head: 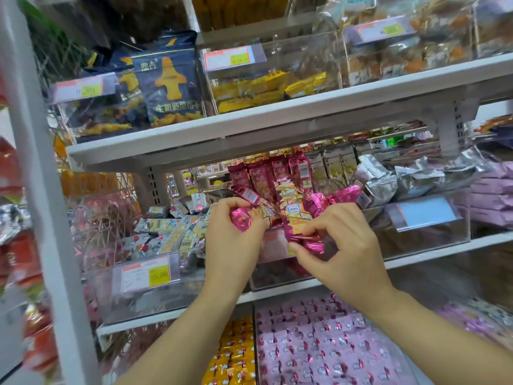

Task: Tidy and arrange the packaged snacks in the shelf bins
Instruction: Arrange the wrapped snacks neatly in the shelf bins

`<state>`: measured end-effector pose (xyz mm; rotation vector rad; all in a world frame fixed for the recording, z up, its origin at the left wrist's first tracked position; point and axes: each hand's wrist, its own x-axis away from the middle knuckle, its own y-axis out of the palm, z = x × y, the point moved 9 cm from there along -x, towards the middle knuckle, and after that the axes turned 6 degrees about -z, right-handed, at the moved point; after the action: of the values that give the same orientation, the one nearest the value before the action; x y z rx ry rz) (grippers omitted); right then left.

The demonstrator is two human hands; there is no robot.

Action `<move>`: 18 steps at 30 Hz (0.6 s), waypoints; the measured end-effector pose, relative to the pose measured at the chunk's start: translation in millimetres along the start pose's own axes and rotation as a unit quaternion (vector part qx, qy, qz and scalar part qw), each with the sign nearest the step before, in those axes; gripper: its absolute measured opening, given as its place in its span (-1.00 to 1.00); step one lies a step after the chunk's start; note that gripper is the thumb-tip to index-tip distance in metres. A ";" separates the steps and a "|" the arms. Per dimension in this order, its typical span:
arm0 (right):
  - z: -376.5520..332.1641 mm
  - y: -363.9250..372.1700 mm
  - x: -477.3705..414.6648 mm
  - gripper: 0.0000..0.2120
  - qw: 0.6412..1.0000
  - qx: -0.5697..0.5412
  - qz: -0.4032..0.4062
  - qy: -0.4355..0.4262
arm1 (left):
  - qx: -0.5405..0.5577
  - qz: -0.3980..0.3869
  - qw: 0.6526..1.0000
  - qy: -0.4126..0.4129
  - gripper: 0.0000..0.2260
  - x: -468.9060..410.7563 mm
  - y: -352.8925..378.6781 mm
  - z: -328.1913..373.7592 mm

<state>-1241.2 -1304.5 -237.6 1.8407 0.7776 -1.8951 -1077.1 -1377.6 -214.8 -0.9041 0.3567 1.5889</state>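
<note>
Several magenta foil snack packs (294, 207) stand and lean in a clear acrylic bin (277, 276) on the middle shelf. My left hand (236, 237) grips one pink pack (244, 218) at the bin's left side. The fingers of my right hand (341, 245) pinch the lower end of another magenta pack (302, 237) over the bin's front. More magenta packs (263, 176) stand upright behind them.
A clear bin with cartoon-printed packs (166, 234) and a yellow price tag (147, 273) sits to the left. Silver packs (388, 179) fill the bin on the right. Blue bags (169, 81) and yellow packs (261, 90) are on the upper shelf (277, 118); pink packs (319, 343) lie below.
</note>
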 end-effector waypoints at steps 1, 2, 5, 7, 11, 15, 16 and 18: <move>-0.8 2.7 0.5 -0.80 1.000 -0.008 -0.010 0.000 | 0.017 -0.007 1.000 -0.020 -0.84 -0.6 -3.6 -1.4; -1.4 6.0 0.6 -0.79 1.000 -0.020 -0.022 0.002 | 0.031 -0.011 0.999 -0.038 -0.87 -0.6 -7.1 -2.4; 2.4 16.3 -0.4 -0.80 0.994 -0.079 -0.065 0.044 | 0.066 -0.028 0.994 -0.079 -0.88 2.0 -12.7 -5.2; 4.4 22.4 -1.1 -0.78 0.988 -0.102 -0.088 0.080 | 0.093 -0.039 0.990 -0.101 -0.88 4.6 -13.4 -8.1; 3.3 32.6 -0.2 -0.77 0.973 -0.139 -0.126 0.135 | 0.196 -0.105 0.959 -0.177 -0.83 15.1 -0.4 -17.3; -2.9 31.6 -4.2 -0.72 0.963 -0.166 -0.141 0.156 | 0.221 -0.177 0.934 -0.219 -0.74 24.9 13.3 -20.7; -2.6 31.7 -4.2 -0.68 0.957 -0.181 -0.148 0.173 | 0.223 -0.181 0.932 -0.223 -0.66 25.1 13.0 -22.6; -0.1 33.8 -3.2 -0.69 0.937 -0.222 -0.163 0.215 | 0.217 -0.203 0.927 -0.228 -0.52 25.8 14.2 -24.8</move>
<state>-1219.9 -1330.8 -238.4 1.9238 1.5971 -1.3225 -1081.4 -1379.8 -253.0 -0.2287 0.1619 1.2160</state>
